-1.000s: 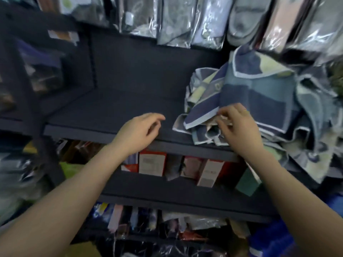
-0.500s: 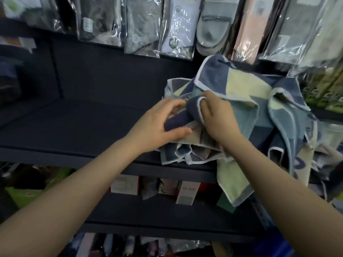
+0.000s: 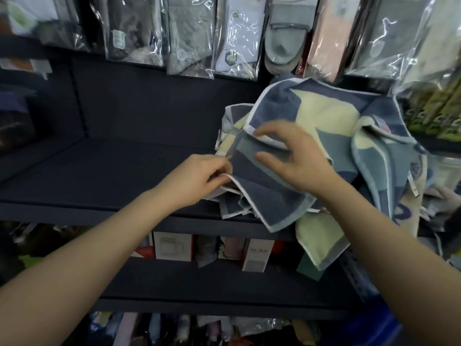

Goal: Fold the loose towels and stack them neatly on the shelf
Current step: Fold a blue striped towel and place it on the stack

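A heap of loose towels (image 3: 331,121) in blue, grey and pale yellow patches with white edging lies on the right part of a dark shelf (image 3: 119,171). Some of them hang over the shelf's front edge. On top at the front is a dark blue towel (image 3: 264,191). My left hand (image 3: 199,181) pinches its left white-edged border. My right hand (image 3: 294,158) holds the same towel from above, thumb on its face and fingers curled over its upper edge.
Packaged socks in clear bags (image 3: 237,36) hang above the shelf. On the lower shelf (image 3: 199,283) stand small boxes (image 3: 172,245). More packaged goods lie at the bottom. The left half of the dark shelf is bare.
My left hand came over from the shelf's front edge to the pile and took the blue towel's border. My right hand shifted its hold higher on it. The view turned right.
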The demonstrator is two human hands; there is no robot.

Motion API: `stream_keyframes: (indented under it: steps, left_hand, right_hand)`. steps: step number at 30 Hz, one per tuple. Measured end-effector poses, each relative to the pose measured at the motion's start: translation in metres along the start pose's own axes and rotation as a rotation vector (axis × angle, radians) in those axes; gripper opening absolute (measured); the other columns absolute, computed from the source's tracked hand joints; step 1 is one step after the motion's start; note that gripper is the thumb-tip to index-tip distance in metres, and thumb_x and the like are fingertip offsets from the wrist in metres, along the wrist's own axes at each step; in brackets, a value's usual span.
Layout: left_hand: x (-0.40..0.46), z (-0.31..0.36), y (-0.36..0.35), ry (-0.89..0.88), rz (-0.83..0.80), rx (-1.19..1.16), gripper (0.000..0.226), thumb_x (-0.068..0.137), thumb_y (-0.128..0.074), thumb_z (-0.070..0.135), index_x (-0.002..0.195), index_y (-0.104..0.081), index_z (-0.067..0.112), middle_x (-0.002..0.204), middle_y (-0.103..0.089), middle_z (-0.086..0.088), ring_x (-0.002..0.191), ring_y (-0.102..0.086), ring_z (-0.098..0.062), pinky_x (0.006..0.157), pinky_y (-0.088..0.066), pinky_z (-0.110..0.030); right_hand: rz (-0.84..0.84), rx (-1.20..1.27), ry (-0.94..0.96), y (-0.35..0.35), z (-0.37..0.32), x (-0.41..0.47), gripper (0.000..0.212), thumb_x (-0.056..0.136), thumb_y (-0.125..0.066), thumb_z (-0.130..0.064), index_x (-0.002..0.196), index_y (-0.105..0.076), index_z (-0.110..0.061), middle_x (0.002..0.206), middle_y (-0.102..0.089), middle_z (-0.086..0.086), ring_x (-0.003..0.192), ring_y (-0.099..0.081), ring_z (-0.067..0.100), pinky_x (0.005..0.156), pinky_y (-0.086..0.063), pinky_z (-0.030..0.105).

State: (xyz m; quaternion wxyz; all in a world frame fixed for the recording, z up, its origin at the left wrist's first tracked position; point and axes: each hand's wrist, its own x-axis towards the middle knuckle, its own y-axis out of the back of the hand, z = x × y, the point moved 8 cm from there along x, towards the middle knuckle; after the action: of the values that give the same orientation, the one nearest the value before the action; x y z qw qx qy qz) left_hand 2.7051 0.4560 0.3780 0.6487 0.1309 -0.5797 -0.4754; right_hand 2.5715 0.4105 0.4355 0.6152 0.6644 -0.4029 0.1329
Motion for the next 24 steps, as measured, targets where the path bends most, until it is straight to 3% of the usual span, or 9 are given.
stream_keyframes:
  steps: [2,4,9,11,13,15,18,22,24]
  left_hand:
    - [-0.007,-0.007,-0.013,-0.027,-0.064,0.027,0.007,0.087,-0.061,0.008,0.092,-0.064,0.009,0.084,-0.061,-0.001,0.072,-0.052,-0.013,0.067,-0.042,-0.023]
    - [-0.013,-0.016,-0.023,-0.061,-0.129,0.101,0.008,0.087,-0.059,0.005,0.093,-0.064,0.006,0.087,-0.061,-0.003,0.081,-0.053,-0.018,0.073,-0.044,-0.03]
    - [-0.021,-0.043,-0.036,0.039,-0.278,0.151,0.025,0.08,-0.053,-0.005,0.096,-0.067,0.009,0.096,-0.064,-0.002,0.096,-0.055,-0.019,0.082,-0.043,-0.027]
    - [-0.007,-0.038,-0.011,0.175,-0.027,-0.189,0.029,0.081,-0.049,-0.009,0.1,-0.063,0.01,0.095,-0.064,-0.003,0.086,-0.058,-0.011,0.076,-0.044,-0.021]
    - [0.008,-0.039,0.018,0.384,0.23,-0.732,0.017,0.095,-0.043,0.013,0.1,-0.058,0.017,0.092,-0.065,0.0,0.077,-0.06,-0.004,0.069,-0.046,-0.02]
    - [0.026,-0.038,0.023,0.554,0.198,-0.938,0.038,0.094,-0.034,0.048,0.098,-0.06,0.021,0.085,-0.068,0.005,0.073,-0.063,-0.005,0.061,-0.05,-0.019]
    - [0.041,-0.02,0.016,0.545,-0.043,-0.653,0.034,0.081,-0.057,0.055,0.097,-0.058,0.025,0.085,-0.069,0.011,0.078,-0.063,-0.004,0.069,-0.052,-0.021]
    - [0.046,-0.001,-0.006,0.413,-0.217,-0.44,0.078,0.062,-0.076,0.053,0.128,-0.043,0.029,0.113,-0.059,0.012,0.096,-0.058,-0.003,0.085,-0.047,-0.025]
    - [0.047,0.011,-0.012,0.25,-0.273,-0.277,0.063,0.066,-0.077,0.046,0.121,-0.051,0.03,0.113,-0.057,0.013,0.098,-0.057,-0.002,0.084,-0.048,-0.022]
  right_hand:
    - [-0.053,-0.344,-0.139,-0.001,0.031,0.0,0.077,0.075,-0.07,-0.043,0.137,-0.038,-0.01,0.141,-0.04,0.011,0.13,-0.036,0.028,0.108,-0.029,0.04]
    - [-0.161,-0.496,-0.339,-0.01,0.063,-0.009,0.09,0.077,-0.067,-0.044,0.145,-0.019,-0.012,0.151,-0.022,0.012,0.136,-0.024,0.033,0.11,-0.024,0.045]
    - [0.133,-0.317,-0.4,0.011,0.07,-0.01,0.029,0.086,-0.051,-0.006,0.115,-0.052,-0.004,0.114,-0.053,0.02,0.097,-0.051,0.04,0.076,-0.04,0.042]
    - [0.117,-0.216,-0.24,0.004,0.045,-0.006,0.017,0.084,-0.054,-0.003,0.1,-0.056,-0.002,0.095,-0.059,0.019,0.086,-0.054,0.037,0.068,-0.033,0.035]
    - [0.025,-0.126,-0.071,-0.016,0.011,-0.006,0.011,0.082,-0.056,-0.002,0.092,-0.059,-0.001,0.084,-0.061,0.017,0.077,-0.056,0.033,0.061,-0.026,0.026]
    - [-0.092,-0.03,0.027,-0.042,-0.013,-0.008,0.009,0.083,-0.057,-0.001,0.09,-0.063,0.0,0.082,-0.065,0.015,0.074,-0.058,0.028,0.06,-0.025,0.021]
    - [-0.195,0.086,0.013,-0.073,-0.021,-0.013,0.015,0.09,-0.051,-0.001,0.097,-0.064,0.001,0.09,-0.066,0.013,0.084,-0.059,0.028,0.062,-0.026,0.02]
    - [-0.231,0.092,-0.012,-0.082,-0.02,-0.015,0.027,0.092,-0.045,0.001,0.115,-0.059,0.004,0.118,-0.06,0.013,0.114,-0.05,0.018,0.088,-0.033,0.019]
    - [-0.28,0.174,0.015,-0.078,-0.019,-0.021,0.019,0.086,-0.046,0.007,0.088,-0.064,-0.001,0.096,-0.065,0.005,0.088,-0.053,0.002,0.076,-0.037,0.027]
